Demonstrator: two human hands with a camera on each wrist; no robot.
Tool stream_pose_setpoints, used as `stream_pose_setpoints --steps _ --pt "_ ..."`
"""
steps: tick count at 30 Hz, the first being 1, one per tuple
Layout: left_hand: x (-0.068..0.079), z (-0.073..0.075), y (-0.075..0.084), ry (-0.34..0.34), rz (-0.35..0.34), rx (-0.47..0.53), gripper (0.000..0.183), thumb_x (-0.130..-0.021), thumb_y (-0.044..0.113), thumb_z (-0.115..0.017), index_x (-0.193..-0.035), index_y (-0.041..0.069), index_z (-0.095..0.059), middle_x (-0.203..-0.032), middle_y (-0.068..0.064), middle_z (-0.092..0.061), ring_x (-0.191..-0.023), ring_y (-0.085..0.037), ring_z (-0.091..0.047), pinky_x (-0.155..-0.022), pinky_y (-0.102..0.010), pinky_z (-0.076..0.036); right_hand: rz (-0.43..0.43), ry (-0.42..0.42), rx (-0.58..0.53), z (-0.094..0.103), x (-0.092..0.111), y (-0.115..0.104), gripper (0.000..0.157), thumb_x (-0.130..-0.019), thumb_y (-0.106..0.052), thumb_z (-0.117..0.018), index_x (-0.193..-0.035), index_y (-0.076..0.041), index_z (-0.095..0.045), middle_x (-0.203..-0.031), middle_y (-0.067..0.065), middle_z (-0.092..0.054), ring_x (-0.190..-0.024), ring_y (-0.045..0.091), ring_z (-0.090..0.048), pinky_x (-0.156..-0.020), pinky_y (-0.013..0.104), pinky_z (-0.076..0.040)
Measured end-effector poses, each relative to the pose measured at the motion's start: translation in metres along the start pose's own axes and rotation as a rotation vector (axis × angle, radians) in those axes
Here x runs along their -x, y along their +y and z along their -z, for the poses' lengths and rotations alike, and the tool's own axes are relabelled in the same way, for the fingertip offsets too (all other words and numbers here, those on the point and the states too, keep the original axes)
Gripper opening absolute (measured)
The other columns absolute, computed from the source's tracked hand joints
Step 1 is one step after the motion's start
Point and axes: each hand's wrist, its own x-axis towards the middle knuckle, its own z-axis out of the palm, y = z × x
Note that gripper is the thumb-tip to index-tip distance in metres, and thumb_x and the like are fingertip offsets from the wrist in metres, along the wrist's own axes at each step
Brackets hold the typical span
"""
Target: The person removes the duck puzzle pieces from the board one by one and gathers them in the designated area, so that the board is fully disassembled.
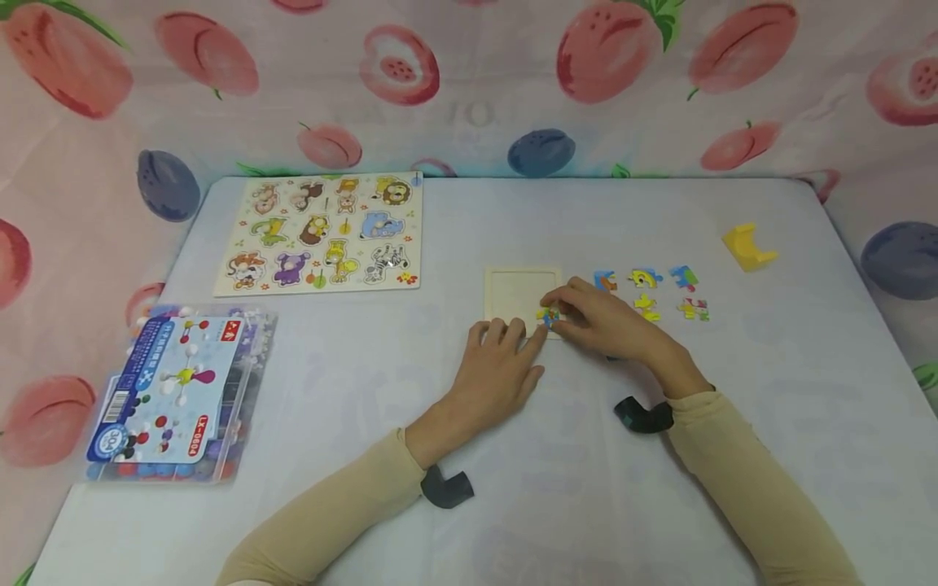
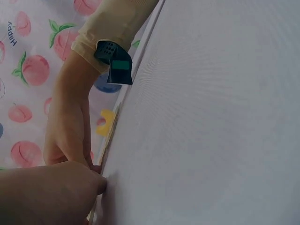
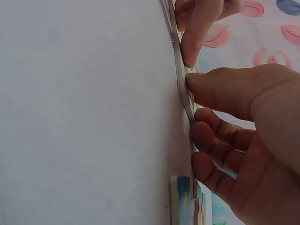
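Note:
A small wooden puzzle tray (image 1: pixel 513 285) with a raised rim lies on the table in the head view. At its lower right corner my right hand (image 1: pixel 608 321) pinches a blue and yellow jigsaw piece (image 1: pixel 551 317) between thumb and fingers. Along the tray's front edge rests my left hand (image 1: pixel 494 370), its index fingertip touching near the same piece. The right wrist view shows the right thumb (image 3: pixel 220 89) at the tray's side, close to a left finger. To the right lie several loose jigsaw pieces (image 1: pixel 645 278); one is partly hidden beneath the right hand.
An animal puzzle board (image 1: pixel 330 232) lies at the back left. In front of it is a clear plastic box (image 1: pixel 176 399) of coloured parts with a printed label. A yellow curved block (image 1: pixel 747 247) stands at the back right. Dark wrist-worn pieces (image 1: pixel 449 488) sit by both sleeves.

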Motion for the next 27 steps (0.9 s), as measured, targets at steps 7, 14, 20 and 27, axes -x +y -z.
stream_pose_setpoints --steps 7,14,20,27 --pt "0.001 -0.002 0.001 0.011 0.007 0.006 0.052 -0.096 0.045 -0.044 -0.139 0.017 -0.043 -0.116 -0.002 -0.051 -0.107 -0.022 -0.045 -0.096 -0.042 -0.034 0.014 0.036 -0.011 -0.004 0.002 0.002 0.032 -0.089 -0.015 -0.065 -0.119 -0.012 -0.056 -0.1 0.004 -0.05 -0.091 0.015 -0.047 -0.079 0.032 -0.042" --pt "0.002 -0.002 0.0 0.003 0.017 0.02 0.045 -0.096 0.045 -0.044 -0.13 0.015 -0.046 -0.114 -0.002 -0.049 -0.106 -0.021 -0.044 -0.097 -0.043 -0.034 0.013 0.074 -0.092 -0.002 0.003 0.003 0.023 -0.092 -0.012 -0.059 -0.114 -0.014 -0.052 -0.104 0.003 -0.057 -0.091 0.016 -0.055 -0.078 0.032 -0.046" --pt "0.001 -0.001 0.0 0.001 0.015 0.032 0.034 -0.096 0.044 -0.044 -0.116 0.017 -0.05 -0.108 -0.001 -0.047 -0.105 -0.021 -0.044 -0.097 -0.043 -0.034 0.022 0.076 -0.124 0.003 0.005 0.006 0.018 -0.094 -0.014 -0.056 -0.112 -0.014 -0.052 -0.1 0.002 -0.061 -0.089 0.015 -0.06 -0.075 0.032 -0.049" --pt "0.001 0.0 0.0 0.018 0.012 0.035 0.034 -0.096 0.044 -0.046 -0.115 0.016 -0.05 -0.109 -0.001 -0.048 -0.105 -0.022 -0.045 -0.097 -0.043 -0.034 -0.046 0.092 -0.172 0.021 0.017 0.016 0.024 -0.093 -0.016 -0.06 -0.116 -0.014 -0.054 -0.103 0.0 -0.062 -0.086 0.013 -0.057 -0.071 0.025 -0.048"
